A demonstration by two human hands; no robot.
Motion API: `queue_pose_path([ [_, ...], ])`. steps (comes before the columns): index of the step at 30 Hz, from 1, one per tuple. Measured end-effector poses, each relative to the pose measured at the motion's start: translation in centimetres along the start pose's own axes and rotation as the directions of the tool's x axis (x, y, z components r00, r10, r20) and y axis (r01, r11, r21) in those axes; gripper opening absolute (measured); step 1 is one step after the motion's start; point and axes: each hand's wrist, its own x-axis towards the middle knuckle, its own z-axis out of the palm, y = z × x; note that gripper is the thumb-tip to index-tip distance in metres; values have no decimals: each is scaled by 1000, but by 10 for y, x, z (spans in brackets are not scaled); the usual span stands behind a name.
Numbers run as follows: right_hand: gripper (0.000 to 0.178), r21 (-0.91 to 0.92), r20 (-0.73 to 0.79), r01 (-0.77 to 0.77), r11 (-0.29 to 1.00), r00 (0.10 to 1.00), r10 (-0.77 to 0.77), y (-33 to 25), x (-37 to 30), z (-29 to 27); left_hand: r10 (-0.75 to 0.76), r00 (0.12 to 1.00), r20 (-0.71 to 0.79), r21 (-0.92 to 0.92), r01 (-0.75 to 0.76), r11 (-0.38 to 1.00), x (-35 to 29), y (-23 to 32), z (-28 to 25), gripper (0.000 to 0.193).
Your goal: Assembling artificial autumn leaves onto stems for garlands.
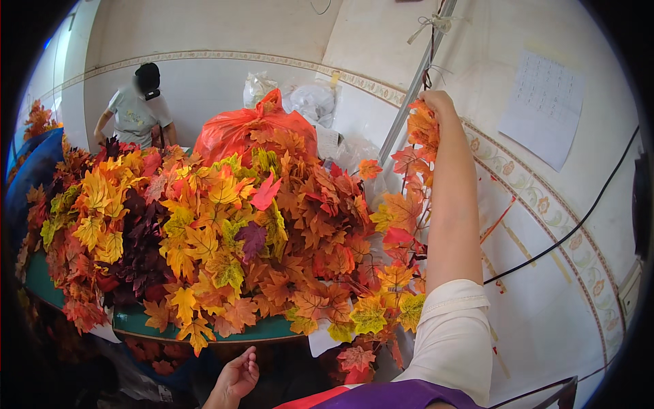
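My right arm reaches up along the wall, and my right hand (437, 103) is closed round the top of an artificial maple leaf garland (407, 204). Orange, red and yellow leaves hang from it on a dark stem, partly behind my forearm, down toward the table's right end. Just above the hand, dark strands run up beside a metal pole (413, 92). My left hand (238, 375) is low, in front of the table edge, its fingers curled in and no object visible in them. A large heap of artificial maple leaves (204, 232) covers most of the table.
The green table (266, 330) shows along its front edge. A red plastic bag (235, 136) sits behind the heap, near clear plastic bags (310, 102). Another person (139, 109) is beyond the table. A black cable (565, 235) and a paper sheet (543, 105) are on the right wall.
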Motion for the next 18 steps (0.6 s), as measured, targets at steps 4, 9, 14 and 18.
queue_pose_path([
  [4, 24, -20, -32, 4, 1000, 999, -4, 16, -23, -22, 17, 999, -33, -10, -17, 1000, -2, 1, -2, 20],
  [9, 22, 52, 36, -4, 999, 999, 2, 42, -63, -44, 5, 999, -37, 1, -5, 1000, -3, 0, -5, 20],
  [14, 35, -438, 239, 572, 694, 818, -523, 100, -46, -34, 125, 992, -14, 95, -123, 988, 7, -4, -17, 22],
  [18, 45, -297, 79, 334, 895, 942, -326, 158, 1, -63, 268, 963, 8, 117, -267, 957, -20, -8, -11, 26],
])
